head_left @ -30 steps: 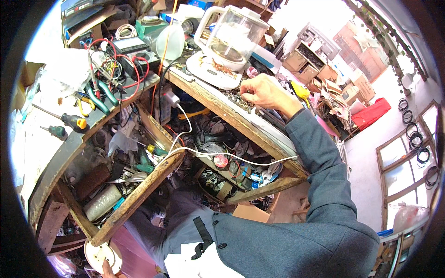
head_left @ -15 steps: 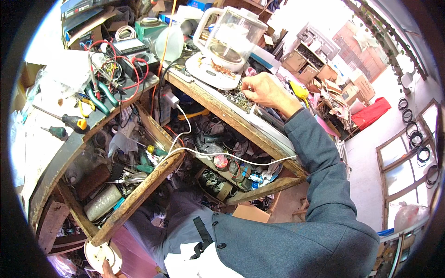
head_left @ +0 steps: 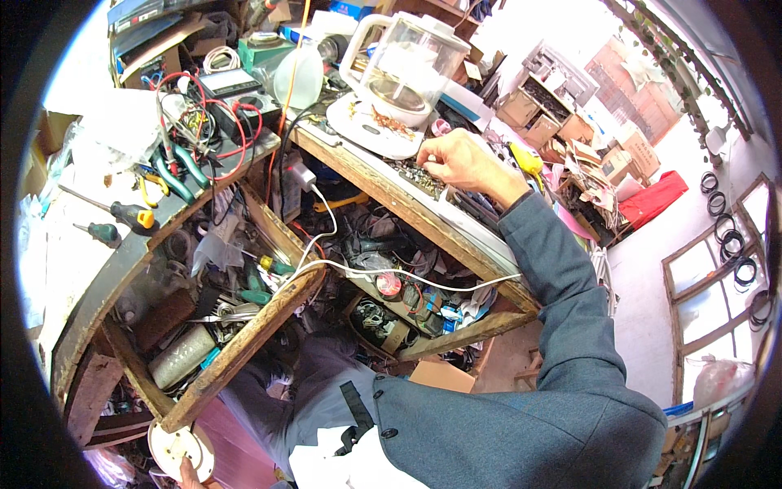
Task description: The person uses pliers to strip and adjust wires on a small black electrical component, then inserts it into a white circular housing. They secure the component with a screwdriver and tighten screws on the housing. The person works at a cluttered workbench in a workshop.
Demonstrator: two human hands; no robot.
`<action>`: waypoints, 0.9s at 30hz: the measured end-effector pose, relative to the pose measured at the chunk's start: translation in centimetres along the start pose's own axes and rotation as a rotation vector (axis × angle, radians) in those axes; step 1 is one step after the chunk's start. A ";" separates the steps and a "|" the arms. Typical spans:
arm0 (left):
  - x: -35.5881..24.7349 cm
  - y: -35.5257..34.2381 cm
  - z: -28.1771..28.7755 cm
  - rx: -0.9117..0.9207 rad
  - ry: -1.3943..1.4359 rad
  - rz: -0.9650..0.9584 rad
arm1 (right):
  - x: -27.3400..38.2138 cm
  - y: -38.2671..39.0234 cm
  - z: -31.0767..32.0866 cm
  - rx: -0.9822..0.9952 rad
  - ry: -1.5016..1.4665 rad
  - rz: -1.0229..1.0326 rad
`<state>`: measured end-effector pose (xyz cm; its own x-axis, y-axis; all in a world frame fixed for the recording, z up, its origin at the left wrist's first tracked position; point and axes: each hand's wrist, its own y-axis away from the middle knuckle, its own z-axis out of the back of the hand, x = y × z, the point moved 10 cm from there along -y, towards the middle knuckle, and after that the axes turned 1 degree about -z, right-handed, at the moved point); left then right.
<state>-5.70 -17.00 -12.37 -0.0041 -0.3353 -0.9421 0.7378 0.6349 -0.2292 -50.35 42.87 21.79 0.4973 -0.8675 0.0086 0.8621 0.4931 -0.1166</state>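
Right hand: the right hand (head_left: 460, 159) is up on the far edge of the desk (head_left: 383, 189), knuckles bent, fingertips (head_left: 427, 160) curled down into a tray of small screws (head_left: 415, 175).
Right grip: fingers pinched close together over the screws; whether a screw is actually caught between them, I cannot tell, it is too small to see.
Screws: a dark heap of tiny metal parts lying on the desk just in front of the white kettle base (head_left: 371, 130), touching the fingertips.
Kettle: a clear glass kettle (head_left: 407, 65) with a white handle sits upright on that base, just beyond the hand.
Left hand: the left hand (head_left: 189, 473) is down at the lower edge, only a bit of it showing, touching a round white disc (head_left: 181, 447).
Left grip: mostly cut off by the edge, so how far it is open I cannot tell.
Side desk: to the left, green-handled pliers (head_left: 183, 167), a screwdriver with a yellow collar (head_left: 130, 216) and red wires (head_left: 232, 110) lie spread about.
Below: a white cable (head_left: 391, 273) runs across the open shelves, over a jumble of parts.
Sleeve: a grey-blue sleeve (head_left: 554, 269) stretches from the lower right up to the right hand.
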 end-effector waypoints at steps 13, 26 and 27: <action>3.4 0.5 0.8 0.005 0.150 0.064 | 2.9 0.0 0.3 -0.019 -0.007 0.055; 5.0 1.1 0.6 -0.285 0.371 0.662 | -0.5 0.1 0.1 -0.053 0.051 -0.047; 4.7 1.0 0.3 -0.303 0.385 0.692 | -0.4 0.2 0.2 -0.064 0.048 -0.043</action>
<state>-4.76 -18.15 -16.93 0.1117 0.4230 -0.8992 0.4459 0.7874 0.4257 -50.35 43.32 22.00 0.4532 -0.8908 -0.0325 0.8740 0.4512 -0.1807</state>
